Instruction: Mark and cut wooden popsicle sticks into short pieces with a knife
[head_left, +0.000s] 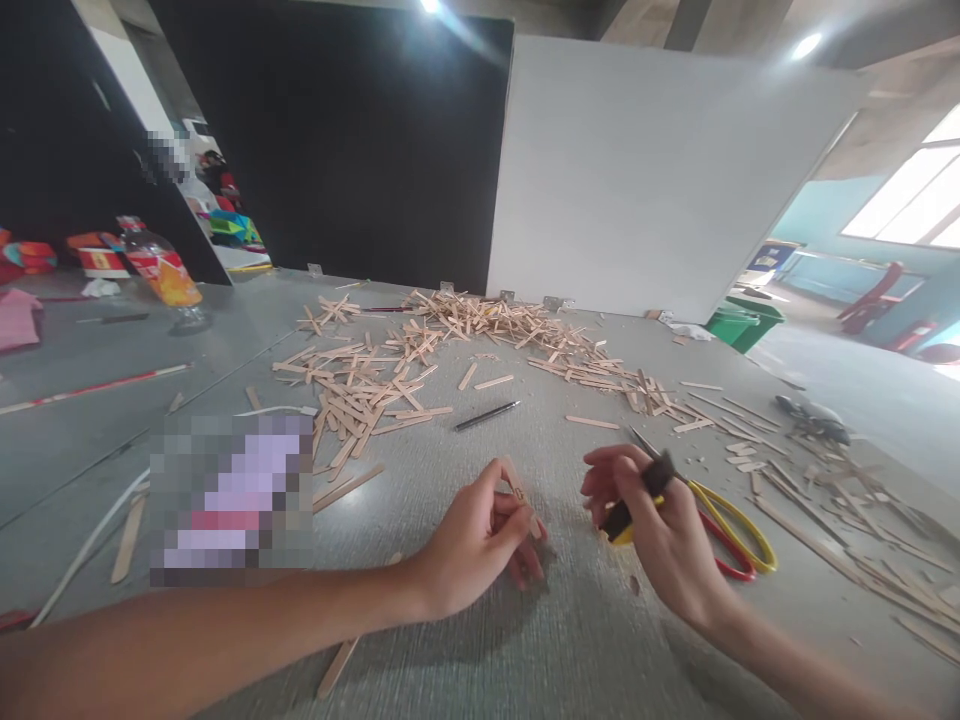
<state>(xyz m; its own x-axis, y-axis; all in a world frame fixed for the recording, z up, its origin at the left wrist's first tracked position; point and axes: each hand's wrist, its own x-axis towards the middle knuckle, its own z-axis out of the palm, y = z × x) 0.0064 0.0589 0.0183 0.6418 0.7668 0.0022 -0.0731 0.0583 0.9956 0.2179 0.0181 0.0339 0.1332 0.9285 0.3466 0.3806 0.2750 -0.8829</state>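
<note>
Between the thumb and fingers of my left hand point(480, 535) is a small piece of wooden stick point(517, 490), held above the grey table point(555, 640). My right hand point(660, 530), a short way to the right, is closed around a black and yellow tool point(621, 520); its exact kind is hard to make out. Scissors point(731, 520) with yellow and red handles lie beside and partly behind my right hand. Beyond both hands a dark pen point(487, 416) rests on the table, near a few loose sticks point(493, 382).
A large pile of wooden sticks point(480, 318) arcs across the table before a black panel point(360, 140) and a white panel point(645, 180). On the left are a bottle point(161, 270) and a blurred-out purple object point(236, 495). More sticks and scraps point(855, 500) lie at right.
</note>
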